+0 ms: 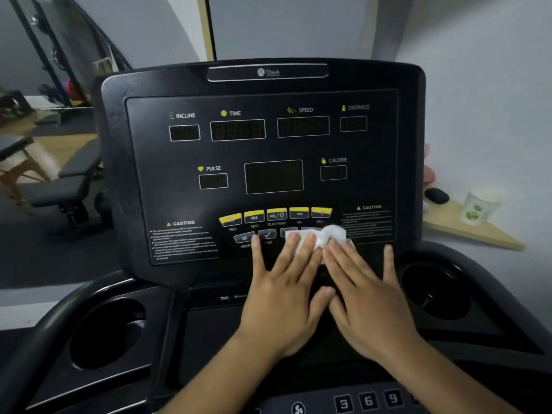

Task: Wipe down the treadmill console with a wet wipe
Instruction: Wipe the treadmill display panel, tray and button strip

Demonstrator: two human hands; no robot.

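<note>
A bench (68, 180) stands off to the left, and on the right a paper cup (481, 204) and a small dark object (436, 195) sit on a wooden shelf (478, 234). Cup holders (110, 333) flank the tray below the console (263, 162), which faces the person, tilted back, its long side running left to right. The wipe (322, 236) lies on the console's lower edge, just under the yellow buttons (276, 215), stretched left to right and bunched at its right end. The left hand (286, 288) and right hand (367, 294) lie flat side by side, fingers straight and spread, fingertips pressing the wipe and covering the lower keys.
</note>
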